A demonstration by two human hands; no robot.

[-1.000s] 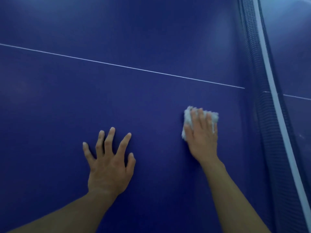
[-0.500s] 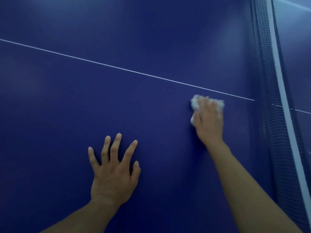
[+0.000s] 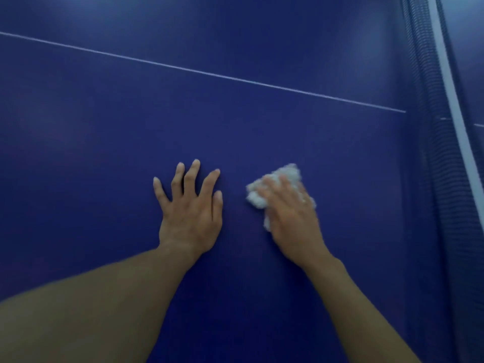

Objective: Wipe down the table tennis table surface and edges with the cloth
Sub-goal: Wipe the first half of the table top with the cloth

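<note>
leans on the left hand [image 3: 191,213], palm down on the blue tabletop [image 3: 104,153], fingers spread and straight, grasping nothing. presses a small white cloth [image 3: 289,174] to the tabletop under the right hand [image 3: 290,218], just beside the left hand on its thumb side, parted from it by a strip of bare blue. lays the right fingers flat over the wad rather than clenching it, as far as can be told through the blur; shows fluffy edges past the fingertips and on the thumb side. leaves a thin white line [image 3: 235,79] well beyond both hands and the dark net [image 3: 429,179] off to the right of the right hand.

looks to be mid-wipe on the flat surface, with no table edge in view near either hand. judges the cloth soft, light and limp: bunches and folds under pressure, holds no shape, cannot break. probably slides readily over the smooth, hard tabletop, so needs steady downward pressure from palm and fingers to stay under the hand. best taken from on top with a flat hand for the surface; for the edges, better pinched between thumb and fingers, to wrap over the rim without slipping out.
</note>
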